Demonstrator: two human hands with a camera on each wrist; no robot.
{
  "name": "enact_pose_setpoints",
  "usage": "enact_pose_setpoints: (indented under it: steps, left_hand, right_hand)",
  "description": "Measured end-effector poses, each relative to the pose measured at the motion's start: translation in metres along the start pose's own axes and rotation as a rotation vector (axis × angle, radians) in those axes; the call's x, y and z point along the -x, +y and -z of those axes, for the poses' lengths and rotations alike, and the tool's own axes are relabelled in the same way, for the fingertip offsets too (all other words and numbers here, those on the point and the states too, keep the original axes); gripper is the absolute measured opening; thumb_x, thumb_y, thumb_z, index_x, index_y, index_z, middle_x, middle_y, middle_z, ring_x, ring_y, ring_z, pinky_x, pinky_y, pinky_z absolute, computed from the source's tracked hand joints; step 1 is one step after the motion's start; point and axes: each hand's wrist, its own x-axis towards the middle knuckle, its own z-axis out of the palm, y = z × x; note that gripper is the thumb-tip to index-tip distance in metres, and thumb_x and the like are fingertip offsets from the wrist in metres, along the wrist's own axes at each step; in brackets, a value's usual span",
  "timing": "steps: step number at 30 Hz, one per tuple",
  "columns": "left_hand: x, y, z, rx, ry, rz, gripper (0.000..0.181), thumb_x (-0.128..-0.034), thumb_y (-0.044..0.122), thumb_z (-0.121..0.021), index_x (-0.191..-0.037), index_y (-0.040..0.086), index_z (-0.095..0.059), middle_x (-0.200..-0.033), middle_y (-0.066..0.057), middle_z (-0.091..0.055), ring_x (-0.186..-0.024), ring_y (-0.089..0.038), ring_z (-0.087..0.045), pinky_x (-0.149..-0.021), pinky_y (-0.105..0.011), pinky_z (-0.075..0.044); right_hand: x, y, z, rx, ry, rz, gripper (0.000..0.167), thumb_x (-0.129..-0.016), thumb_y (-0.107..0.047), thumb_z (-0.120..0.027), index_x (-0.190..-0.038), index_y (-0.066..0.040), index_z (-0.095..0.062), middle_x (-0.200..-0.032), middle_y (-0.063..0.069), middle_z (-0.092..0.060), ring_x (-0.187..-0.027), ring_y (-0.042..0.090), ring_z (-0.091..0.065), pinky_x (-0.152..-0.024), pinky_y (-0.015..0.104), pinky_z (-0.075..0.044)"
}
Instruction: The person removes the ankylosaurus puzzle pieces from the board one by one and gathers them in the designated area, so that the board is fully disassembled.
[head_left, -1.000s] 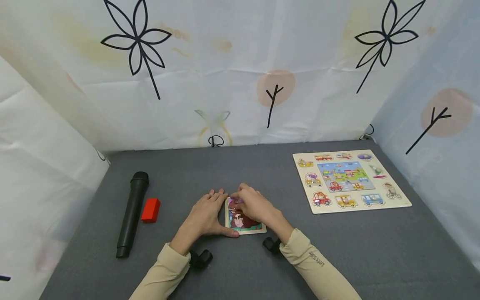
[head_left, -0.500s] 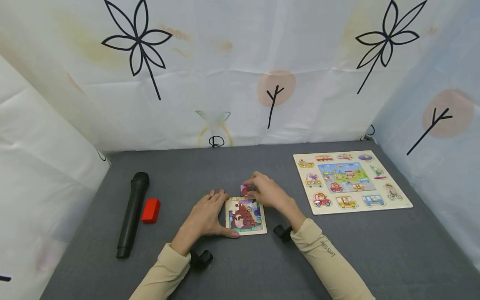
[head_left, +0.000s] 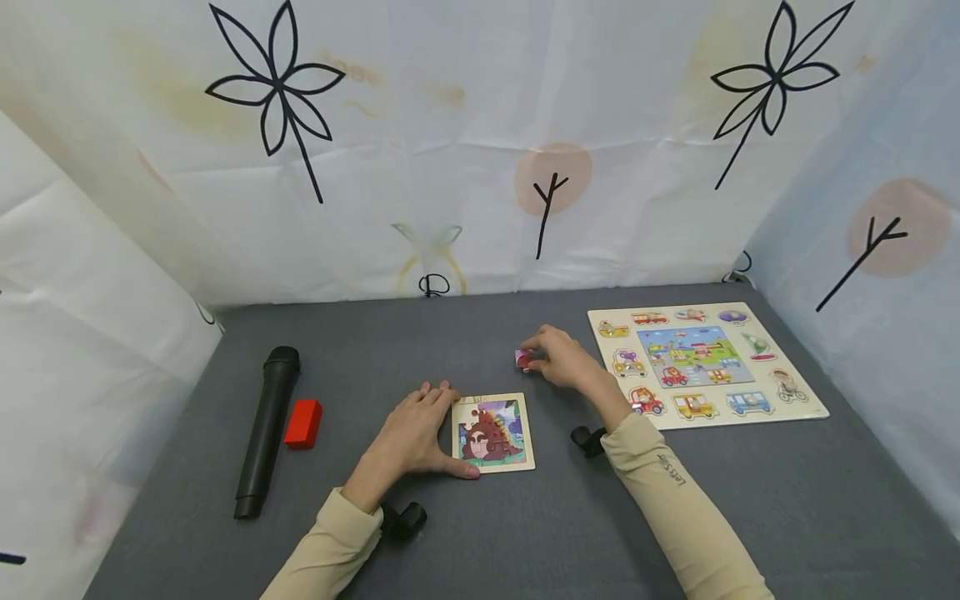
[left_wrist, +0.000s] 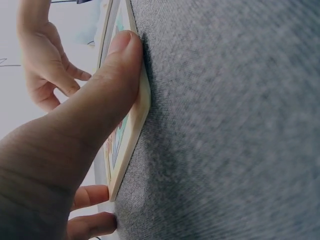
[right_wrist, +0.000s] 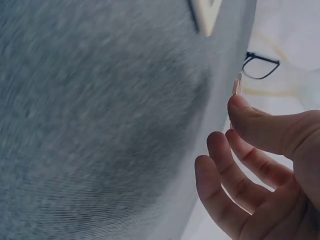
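In the head view, a small square puzzle (head_left: 492, 435) with a brown animal picture lies in a pale wooden frame. The left hand (head_left: 411, 435) rests at its left side, thumb along the near edge and fingers at the far left corner; the left wrist view shows the thumb (left_wrist: 107, 85) lying on the frame's rim (left_wrist: 131, 145). Beyond the frame to the right, the right hand (head_left: 564, 362) pinches a small pink and red puzzle piece (head_left: 523, 359) between thumb and fingers. The right wrist view shows the piece (right_wrist: 237, 85) edge-on above the thumb tip, the other fingers loosely bent.
A large wooden puzzle board (head_left: 611, 346) with vehicle pictures lies at the right, close to the right forearm. At the left are a black microphone (head_left: 267, 433) and a red block (head_left: 303, 424). White printed cloth (head_left: 480, 108) hangs behind the grey table (head_left: 375, 342).
The right hand has lifted a piece off the frame's upper left area and carried it away to the far right. The left hand has stayed at the frame.
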Motion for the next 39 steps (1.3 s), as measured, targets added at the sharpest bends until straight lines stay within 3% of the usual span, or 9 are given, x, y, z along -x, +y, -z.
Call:
enact_pose_setpoints:
  steps: [8, 19, 24, 29, 39]
  left_hand:
    - [0.000, 0.000, 0.000, 0.002, -0.004, 0.009, 0.114, -0.0581, 0.072, -0.089, -0.148, 0.013, -0.050, -0.161, -0.019, -0.042, -0.150, -0.045, -0.037, -0.119, -0.059, -0.035]
    - [0.000, -0.002, 0.002, 0.015, -0.031, 0.009, 0.116, -0.0587, 0.072, -0.088, -0.150, 0.012, -0.048, -0.163, -0.017, -0.040, -0.151, -0.043, -0.036, -0.121, -0.058, -0.034]
    - [0.001, -0.007, 0.002, 0.035, -0.033, 0.008, 0.117, -0.0579, 0.072, -0.089, -0.149, 0.011, -0.048, -0.163, -0.016, -0.041, -0.152, -0.041, -0.036, -0.117, -0.061, -0.038]
    - [0.003, -0.011, 0.005, 0.058, -0.041, 0.003, 0.116, -0.0580, 0.070, -0.090, -0.148, 0.011, -0.048, -0.162, -0.016, -0.041, -0.152, -0.041, -0.037, -0.114, -0.064, -0.039]
    - [0.002, -0.007, 0.006, 0.054, -0.055, 0.012, 0.116, -0.0586, 0.068, -0.091, -0.150, 0.011, -0.047, -0.163, -0.016, -0.040, -0.153, -0.041, -0.035, -0.116, -0.063, -0.038]
  right_hand:
    - [-0.005, 0.009, -0.007, 0.005, -0.029, -0.020, 0.031, -0.096, -0.006, -0.069, -0.127, -0.001, -0.071, -0.113, 0.019, -0.065, -0.094, 0.026, -0.060, -0.079, 0.040, -0.048]
    - [-0.007, 0.003, -0.013, 0.005, -0.041, -0.037, 0.031, -0.096, -0.013, -0.072, -0.125, -0.005, -0.073, -0.112, 0.015, -0.066, -0.095, 0.026, -0.063, -0.079, 0.043, -0.051]
    - [-0.006, 0.002, -0.014, 0.002, -0.032, -0.059, 0.031, -0.096, -0.013, -0.071, -0.127, -0.006, -0.073, -0.111, 0.014, -0.065, -0.089, 0.022, -0.060, -0.073, 0.038, -0.047]
    - [-0.004, 0.001, -0.016, 0.013, -0.009, -0.027, 0.032, -0.097, -0.011, -0.070, -0.128, -0.005, -0.072, -0.103, 0.013, -0.062, -0.080, 0.018, -0.050, -0.066, 0.030, -0.039]
    - [-0.004, -0.001, -0.019, -0.001, -0.010, -0.031, 0.032, -0.097, -0.009, -0.068, -0.129, -0.004, -0.071, -0.104, 0.013, -0.061, -0.080, 0.018, -0.049, -0.068, 0.030, -0.039]
